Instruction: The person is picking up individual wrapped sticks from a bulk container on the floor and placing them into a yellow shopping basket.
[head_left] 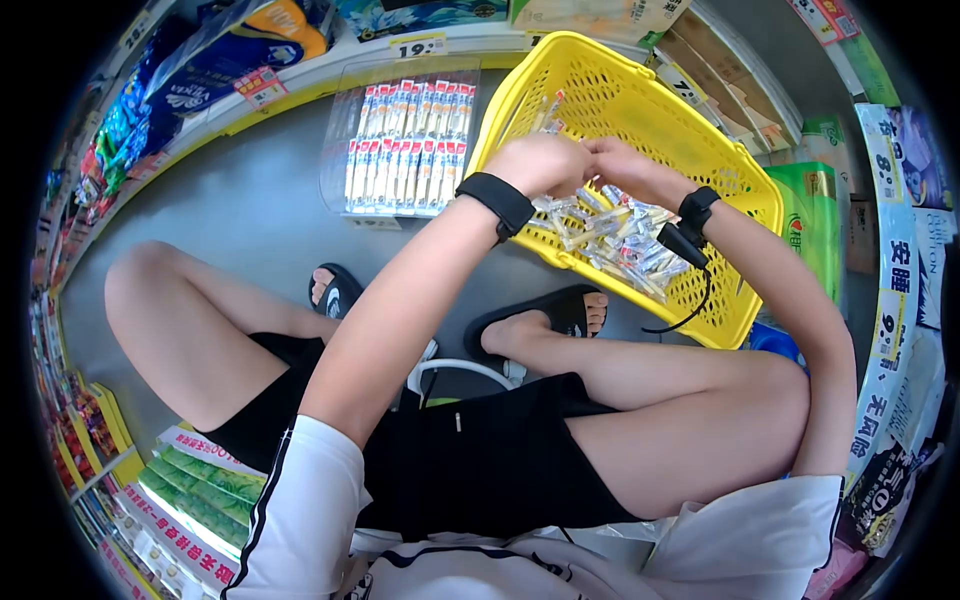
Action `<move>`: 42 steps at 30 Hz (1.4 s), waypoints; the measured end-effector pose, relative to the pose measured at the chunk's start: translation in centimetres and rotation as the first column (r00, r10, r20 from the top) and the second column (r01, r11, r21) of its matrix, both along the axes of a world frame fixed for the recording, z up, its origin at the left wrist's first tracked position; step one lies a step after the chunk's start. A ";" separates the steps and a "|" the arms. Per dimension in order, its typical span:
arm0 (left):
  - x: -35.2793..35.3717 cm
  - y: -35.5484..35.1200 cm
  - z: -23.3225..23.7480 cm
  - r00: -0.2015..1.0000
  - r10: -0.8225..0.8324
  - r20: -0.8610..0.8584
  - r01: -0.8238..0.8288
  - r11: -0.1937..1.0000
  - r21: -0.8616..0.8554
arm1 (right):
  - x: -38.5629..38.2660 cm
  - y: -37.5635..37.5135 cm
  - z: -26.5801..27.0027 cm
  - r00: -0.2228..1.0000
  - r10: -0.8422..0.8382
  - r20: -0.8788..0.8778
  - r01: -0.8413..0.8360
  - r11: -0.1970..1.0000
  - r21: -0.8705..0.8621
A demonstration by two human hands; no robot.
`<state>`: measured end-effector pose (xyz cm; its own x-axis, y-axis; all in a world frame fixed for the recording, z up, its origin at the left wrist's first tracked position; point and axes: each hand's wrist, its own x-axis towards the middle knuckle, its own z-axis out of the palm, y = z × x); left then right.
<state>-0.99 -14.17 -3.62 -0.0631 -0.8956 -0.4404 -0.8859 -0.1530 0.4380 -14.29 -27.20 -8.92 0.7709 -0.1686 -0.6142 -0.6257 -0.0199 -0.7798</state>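
My left hand [545,163] is closed into a loose fist over the yellow basket [755,170], and its fingers meet those of my right hand [632,170]. The right fingers are pinched together; I cannot tell what lies between the two hands. A slim wrapped stick [551,108] shows just beyond my left knuckles. Many loose wrapped sticks [625,240] lie jumbled in the basket below my hands. Left of the basket, a clear tray [335,190] holds similar sticks [410,175] standing in two neat rows, with red, white and blue wrappers.
Shelves with price labels [418,46] curve round the far side and the right. Green tissue packs [805,215] stand right of the basket. A dark cable [705,295] hangs from my right wrist. My sandalled feet [545,315] are on the grey floor [190,215] near the basket.
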 end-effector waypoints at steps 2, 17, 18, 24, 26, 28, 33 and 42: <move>0.7 1.8 1.8 1.000 0.021 -0.014 -0.021 1.000 0.013 | 0.7 1.2 2.1 0.994 -0.102 0.039 0.101 0.995 0.008; 4.6 16.4 5.6 0.872 0.316 -0.375 -0.470 0.756 -0.455 | 9.7 7.4 12.1 0.976 0.055 0.209 -0.001 0.969 -0.249; 4.7 17.0 5.7 0.849 0.328 -0.415 -0.510 0.715 -0.478 | 10.2 8.0 12.6 0.968 0.073 0.241 -0.003 0.961 -0.278; 6.8 19.7 5.1 0.685 0.435 -0.584 -0.704 0.600 -0.380 | 15.1 10.2 12.4 0.961 0.142 0.238 -0.014 0.882 -0.470; 7.9 20.4 4.1 0.657 0.445 -0.609 -0.734 0.563 -0.380 | 16.8 11.4 12.6 0.957 0.211 0.200 -0.032 0.759 -0.650; 8.2 20.9 4.1 0.573 0.480 -0.664 -0.796 0.518 -0.313 | 18.4 12.7 12.2 0.952 0.221 0.212 -0.027 0.751 -0.660; 9.6 21.1 1.6 0.584 0.561 -0.587 -0.811 0.430 -0.396 | 22.7 14.7 10.0 0.933 0.233 0.275 0.008 0.751 -0.661; 12.6 23.1 -2.8 0.597 0.641 -0.482 -0.792 0.371 -0.485 | 28.2 16.1 4.7 0.981 0.053 0.187 0.102 0.678 -0.728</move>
<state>11.65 8.97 -6.44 0.7294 -0.6687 0.1439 -0.4654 -0.3310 0.8209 13.89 -11.13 -4.17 0.8407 -0.5236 -0.1381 -0.4864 -0.6183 -0.6173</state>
